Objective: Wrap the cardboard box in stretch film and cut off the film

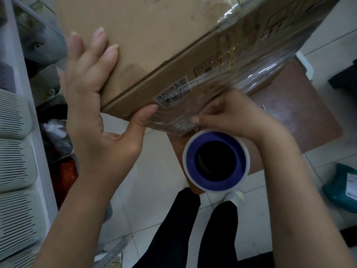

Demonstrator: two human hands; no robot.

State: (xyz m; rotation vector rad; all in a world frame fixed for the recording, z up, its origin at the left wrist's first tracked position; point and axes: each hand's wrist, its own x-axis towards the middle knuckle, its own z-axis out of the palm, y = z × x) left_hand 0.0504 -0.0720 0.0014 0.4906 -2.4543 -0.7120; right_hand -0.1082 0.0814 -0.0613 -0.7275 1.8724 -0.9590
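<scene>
A brown cardboard box (154,45) fills the upper middle of the head view, tilted, with a printed label on its near side. Clear stretch film (257,60) covers its right part and runs down to the near lower edge. My left hand (90,97) grips the box's left corner, fingers on top and thumb under the near edge. My right hand (237,118) holds the film roll (216,161), white with a blue core, just below the box, its fingers pressing the film against the box's lower edge.
A brown board (301,117) lies under the box on the right. White shelving with slotted grey bins (15,167) stands along the left. A teal package (342,188) lies on the tiled floor at right. My dark-trousered legs (185,229) stand below the roll.
</scene>
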